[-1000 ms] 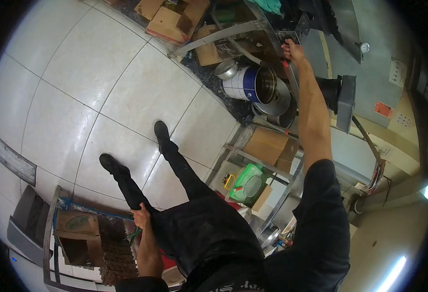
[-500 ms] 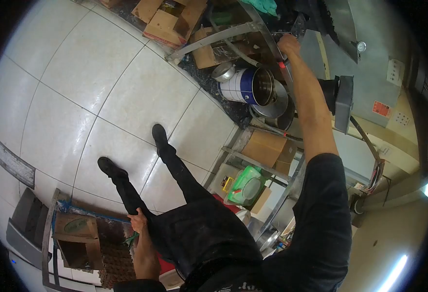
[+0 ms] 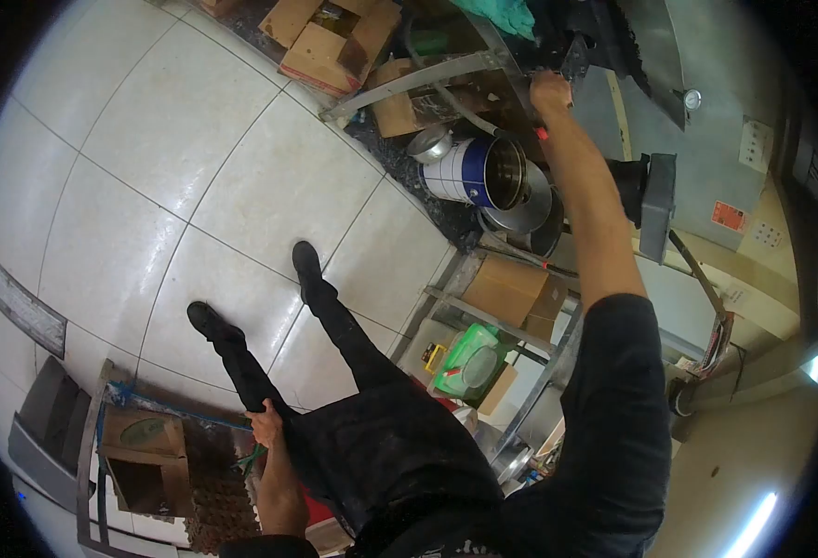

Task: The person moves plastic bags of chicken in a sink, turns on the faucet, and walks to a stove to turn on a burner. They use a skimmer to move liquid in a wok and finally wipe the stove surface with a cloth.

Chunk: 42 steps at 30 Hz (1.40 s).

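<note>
My right hand (image 3: 551, 91) is closed at the metal edge of the cooking unit at the top; what it grips is hidden. A red-and-black piece (image 3: 542, 134) shows just below its wrist. Beneath that arm, a white and blue bucket (image 3: 455, 174) lies tilted with its mouth facing right, a small metal pot (image 3: 429, 143) beside it. My left hand (image 3: 266, 426) hangs low by my thigh with fingers curled, near the blue-edged rack (image 3: 111, 395) and green strands (image 3: 254, 458). What it holds is too small to make out.
Cardboard boxes (image 3: 330, 51) stand at the top. A green container (image 3: 469, 363) and a brown box (image 3: 511, 286) sit on the lower shelf. Stacked egg trays (image 3: 223, 507) and a carton (image 3: 141, 442) are at lower left. White floor tiles (image 3: 269, 177) surround my feet.
My right hand has shifted slightly downward at the metal edge, its wrist turned a little. The view has tilted slightly. My left hand stays by my thigh.
</note>
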Available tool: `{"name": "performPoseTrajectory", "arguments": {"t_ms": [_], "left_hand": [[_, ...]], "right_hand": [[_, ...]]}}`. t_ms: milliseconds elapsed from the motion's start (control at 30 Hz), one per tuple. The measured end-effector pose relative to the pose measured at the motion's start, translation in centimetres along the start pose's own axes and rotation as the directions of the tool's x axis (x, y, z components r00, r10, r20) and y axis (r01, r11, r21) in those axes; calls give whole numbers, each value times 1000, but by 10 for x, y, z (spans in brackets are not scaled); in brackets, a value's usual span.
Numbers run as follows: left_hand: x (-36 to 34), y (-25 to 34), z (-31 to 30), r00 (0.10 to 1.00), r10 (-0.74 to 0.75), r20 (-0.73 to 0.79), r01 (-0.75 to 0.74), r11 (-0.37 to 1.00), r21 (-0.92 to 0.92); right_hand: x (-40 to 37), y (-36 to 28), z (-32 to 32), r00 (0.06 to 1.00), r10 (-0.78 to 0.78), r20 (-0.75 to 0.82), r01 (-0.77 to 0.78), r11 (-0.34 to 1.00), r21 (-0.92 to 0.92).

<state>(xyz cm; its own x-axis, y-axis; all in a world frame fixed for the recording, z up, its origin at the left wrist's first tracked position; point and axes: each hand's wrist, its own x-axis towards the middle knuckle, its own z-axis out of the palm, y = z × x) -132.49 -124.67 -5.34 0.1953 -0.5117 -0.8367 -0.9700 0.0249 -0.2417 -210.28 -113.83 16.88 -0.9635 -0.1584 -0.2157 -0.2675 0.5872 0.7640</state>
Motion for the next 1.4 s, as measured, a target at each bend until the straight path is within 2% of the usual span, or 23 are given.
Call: {"name": "performPoseTrajectory", "arguments": {"t_ms": [200, 267, 300, 333, 367, 433, 467, 533, 567, 667, 700, 767, 867, 933, 967, 1000, 1033, 1100, 1133, 1200, 1267, 1300, 1400], "left_hand": [[-7, 14, -9, 1000, -9, -21, 9, 1000, -14], [-5, 18, -17, 993, -34, 111, 34, 999, 1], [-7, 21, -21, 994, -37, 106, 37, 999, 2], [-10, 23, -25, 995, -21, 96, 22, 1000, -3], [-14, 23, -27, 996, -4, 88, 5, 1000, -6], [-14, 23, -27, 996, -16, 82, 16, 1000, -6], [-13, 22, -26, 996, -25, 82, 26, 1000, -10], [-9, 20, -22, 998, -28, 63, 28, 1000, -3], [-8, 19, -20, 998, -34, 47, 34, 999, -3], [-3, 17, -13, 1000, -10, 22, 9, 1000, 18], [-6, 22, -15, 1000, -6, 22, 6, 1000, 12], [-11, 30, -24, 998, -51, 45, 50, 999, 15], [-5, 27, -16, 999, -32, 29, 31, 999, 25], [-7, 27, -13, 1000, -27, -7, 27, 999, 24], [-8, 25, -12, 999, -21, -34, 22, 999, 32], [-7, 24, -10, 999, -9, -40, 10, 999, 39], [-5, 23, -7, 1000, -4, -7, 5, 999, 51], [2, 26, -4, 1000, 10, 12, -10, 997, 73], [2, 27, -1, 1000, -7, 13, 6, 995, 95], [-2, 30, 0, 998, -57, 27, 53, 989, 139], [-5, 32, -3, 998, -62, 15, 58, 985, 160], [-6, 37, 1, 998, -70, 2, 68, 983, 171], [-10, 46, -1, 998, -56, -9, 57, 993, 105]], "right_hand": [[-2, 35, 29, 989, 36, -141, 9, 953, 302], [-5, 38, 44, 981, 47, -189, 32, 919, 393], [-12, 40, 46, 996, 85, 24, -60, 463, 884], [-19, 40, 49, 976, -19, 218, -218, -191, 957], [-21, 39, 51, 974, -18, 225, -224, -194, 955], [-19, 39, 55, 965, -99, 241, -260, -459, 850], [-19, 40, 56, 964, -97, 246, -262, -462, 847], [-24, 39, 45, 956, -51, 289, -293, -222, 930], [-31, 35, 42, 956, -46, 289, -292, -221, 931], [-38, 29, 36, 949, 202, 241, -265, 103, 959], [-29, 30, 48, 950, 205, 234, -259, 103, 960], [-9, 33, 80, 893, 306, -330, -19, 759, 651], [-76, -14, -53, 812, 381, -442, -11, 767, 642], [-34, -27, -62, 739, 337, -584, 274, 641, 717], [-6, -32, -62, 629, 208, -749, 439, 700, 563], [26, -44, -61, 515, 231, -825, 540, 660, 522], [18, -86, -73, 729, 529, -435, 148, 499, 854], [44, -90, -68, 869, 152, -470, 250, 686, 684], [42, -87, -59, 874, 165, -457, 233, 683, 692], [15, -80, -49, 661, 228, -715, 424, 672, 606], [-27, -64, -47, 801, 105, -590, 266, 820, 507], [-39, -58, -47, 795, 96, -599, 272, 826, 494], [-40, -33, -47, 930, -58, -363, 210, 895, 394]]}}
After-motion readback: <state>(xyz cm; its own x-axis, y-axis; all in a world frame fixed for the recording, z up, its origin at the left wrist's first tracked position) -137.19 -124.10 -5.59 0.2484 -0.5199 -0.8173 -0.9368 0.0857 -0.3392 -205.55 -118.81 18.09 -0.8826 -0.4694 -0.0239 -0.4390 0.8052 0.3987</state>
